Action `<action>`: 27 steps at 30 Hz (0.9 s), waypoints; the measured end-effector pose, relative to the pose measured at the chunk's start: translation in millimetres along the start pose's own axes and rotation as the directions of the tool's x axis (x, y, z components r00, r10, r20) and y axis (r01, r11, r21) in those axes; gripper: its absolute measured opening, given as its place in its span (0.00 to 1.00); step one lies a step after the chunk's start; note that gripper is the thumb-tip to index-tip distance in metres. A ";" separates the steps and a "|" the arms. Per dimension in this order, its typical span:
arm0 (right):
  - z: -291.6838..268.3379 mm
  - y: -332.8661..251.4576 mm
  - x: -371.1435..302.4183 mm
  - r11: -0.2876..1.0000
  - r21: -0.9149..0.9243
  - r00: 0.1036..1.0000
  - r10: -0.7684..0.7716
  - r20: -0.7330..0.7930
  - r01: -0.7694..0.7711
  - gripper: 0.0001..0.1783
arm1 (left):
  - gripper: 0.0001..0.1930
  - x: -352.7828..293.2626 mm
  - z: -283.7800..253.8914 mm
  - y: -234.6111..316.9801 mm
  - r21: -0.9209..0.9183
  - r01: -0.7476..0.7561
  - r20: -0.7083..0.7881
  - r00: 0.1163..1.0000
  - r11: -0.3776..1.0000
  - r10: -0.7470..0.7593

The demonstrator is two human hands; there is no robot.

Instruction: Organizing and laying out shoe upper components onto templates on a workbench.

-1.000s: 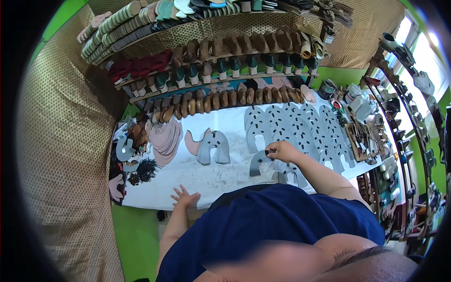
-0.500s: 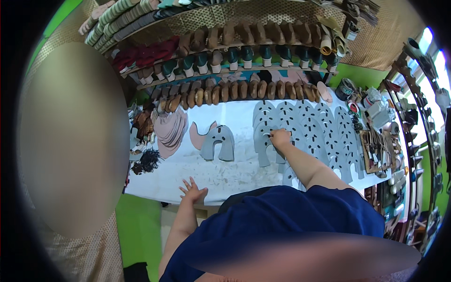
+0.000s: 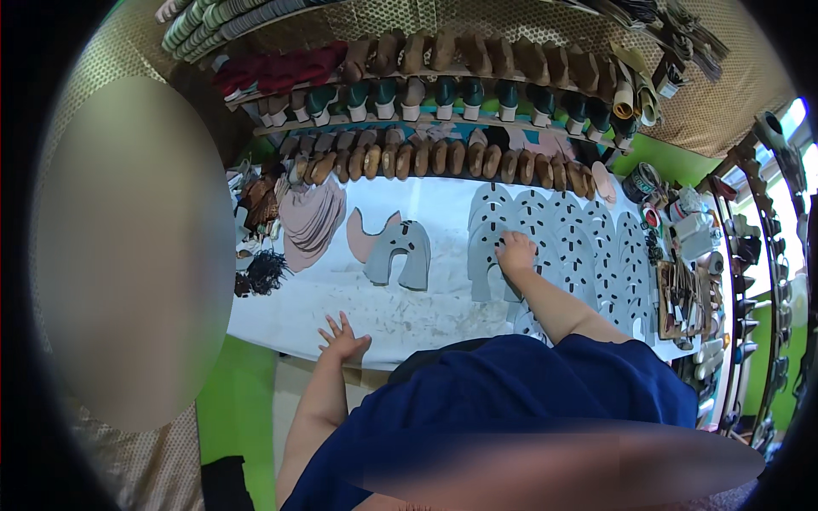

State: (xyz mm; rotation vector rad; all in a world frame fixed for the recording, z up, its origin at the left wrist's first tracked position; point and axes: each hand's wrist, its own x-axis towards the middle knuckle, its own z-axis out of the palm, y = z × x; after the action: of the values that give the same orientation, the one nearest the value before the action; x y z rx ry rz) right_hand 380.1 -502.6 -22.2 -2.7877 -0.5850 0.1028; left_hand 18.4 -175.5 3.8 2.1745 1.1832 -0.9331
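Note:
My right hand point(image 3: 516, 253) rests on one of the grey horseshoe-shaped shoe-upper pieces point(image 3: 484, 277), its fingers stretched over the surface. Overlapping rows of such grey pieces point(image 3: 567, 230) cover the right part of the table, each dotted with small black strips. Near the table's front edge my left hand point(image 3: 344, 342) is open with fingers spread, holding nothing. Between the hands and farther back lies a separate grey upper piece point(image 3: 399, 255), partly covering a pink curved piece point(image 3: 362, 238).
A stack of pink pieces point(image 3: 312, 223) and a black tangled bundle point(image 3: 264, 271) sit at the left of the white table point(image 3: 298, 311). Wooden shoe lasts point(image 3: 439, 159) line the back below shelves of shoes. A tool rack point(image 3: 677, 294) and a can point(image 3: 641, 181) stand right.
My right hand has gone from pinched fingers at the grey piece to fingers laid flatter on it. My left hand stays spread near the front edge. The view has shifted slightly.

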 end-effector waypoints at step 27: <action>31.9 -203.1 44.7 0.954 0.086 0.939 -0.298 0.171 0.287 0.27 | 0.63 -3.3 -2.0 -5.0 -0.064 -0.042 0.008 0.999 0.997 0.042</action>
State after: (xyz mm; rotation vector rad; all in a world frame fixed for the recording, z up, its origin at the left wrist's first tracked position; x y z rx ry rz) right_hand 339.2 -298.3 6.9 -2.6150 -1.0176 0.3085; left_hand 13.4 -173.3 7.1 2.1339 1.1430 -0.8746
